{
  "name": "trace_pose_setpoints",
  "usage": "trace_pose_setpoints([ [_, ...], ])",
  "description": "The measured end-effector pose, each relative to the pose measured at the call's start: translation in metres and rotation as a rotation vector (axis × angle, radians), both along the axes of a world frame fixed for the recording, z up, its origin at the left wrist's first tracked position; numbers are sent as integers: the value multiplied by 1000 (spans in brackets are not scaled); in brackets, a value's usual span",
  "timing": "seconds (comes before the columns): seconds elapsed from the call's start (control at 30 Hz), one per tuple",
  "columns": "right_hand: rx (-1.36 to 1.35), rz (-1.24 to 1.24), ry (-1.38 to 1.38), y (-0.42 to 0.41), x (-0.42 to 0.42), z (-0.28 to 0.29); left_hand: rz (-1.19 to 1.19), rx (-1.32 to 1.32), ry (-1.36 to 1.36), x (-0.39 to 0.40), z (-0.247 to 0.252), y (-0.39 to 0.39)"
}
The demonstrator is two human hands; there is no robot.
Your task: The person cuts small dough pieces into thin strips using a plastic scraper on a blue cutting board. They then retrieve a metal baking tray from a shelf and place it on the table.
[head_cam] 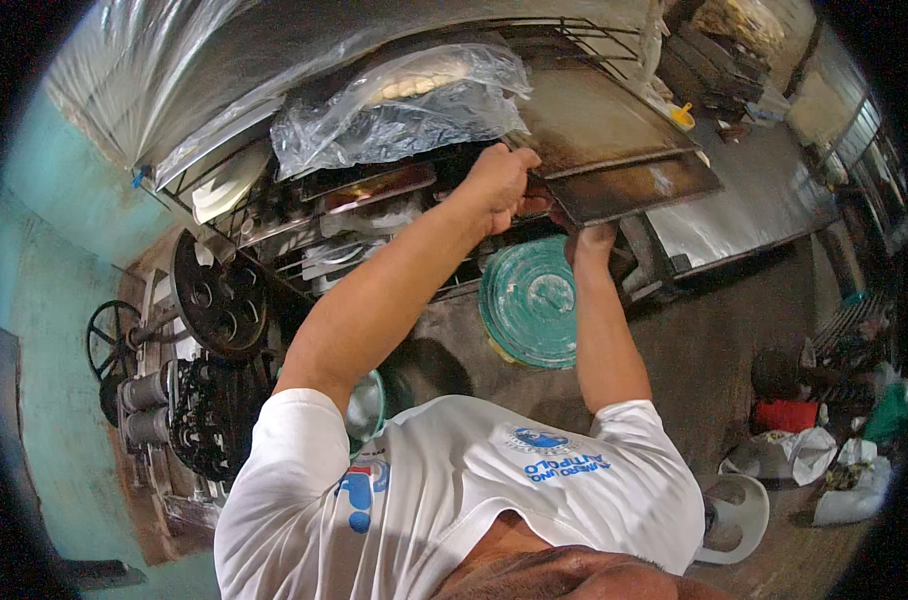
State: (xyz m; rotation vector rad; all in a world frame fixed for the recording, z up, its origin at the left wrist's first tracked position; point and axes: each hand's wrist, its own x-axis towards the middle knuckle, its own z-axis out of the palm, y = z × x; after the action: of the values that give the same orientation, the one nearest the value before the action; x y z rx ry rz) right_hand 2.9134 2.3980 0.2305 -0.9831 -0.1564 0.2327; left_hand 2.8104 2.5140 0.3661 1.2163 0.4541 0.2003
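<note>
Two dark metal baking trays lie in front of me, an upper tray (596, 124) overlapping a lower tray (634, 187). My left hand (502, 187) grips the near left corner of the trays, its fingers partly hidden behind the edge. Under the lower tray's near edge is my right hand (592, 240); its fingers are mostly hidden by the tray. Left of the trays, a clear plastic bag (401, 112) with pale, dough-like pieces inside rests on the rack. Below my hands stands a round green lid (532, 300) with whitish smears.
A metal rack (266, 232) holds more trays and containers. At the left stands a machine with a large dark pulley wheel (219, 296), rollers and a chain. A metal-topped table (754, 202) is at the right. Bags and a white plastic chair (746, 517) are at lower right.
</note>
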Motion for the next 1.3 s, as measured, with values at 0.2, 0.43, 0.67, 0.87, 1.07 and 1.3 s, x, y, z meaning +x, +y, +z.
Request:
trace_pose_setpoints([
  [0.2, -52, 62, 106, 63, 51, 7, -70, -29, -78, -3, -1, -5],
  [0.43, 217, 111, 102, 10, 2, 7, -20, -120, -62, -22, 3, -14],
  [0.67, 467, -9, 58, -101, -99, 71, -98, -19, -108, -68, -17, -49],
  [0.87, 387, -244, -87, -78, -199, 111, -194, -84, -217, -140, 7, -47],
  [1.07, -113, -781, -1029, -70, -310, 81, -224, -161, -395, -252, -2, -41],
  [1.3, 37, -666, -1337, -61, -531, 123, 45, -26, -642, -506, 35, -41],
])
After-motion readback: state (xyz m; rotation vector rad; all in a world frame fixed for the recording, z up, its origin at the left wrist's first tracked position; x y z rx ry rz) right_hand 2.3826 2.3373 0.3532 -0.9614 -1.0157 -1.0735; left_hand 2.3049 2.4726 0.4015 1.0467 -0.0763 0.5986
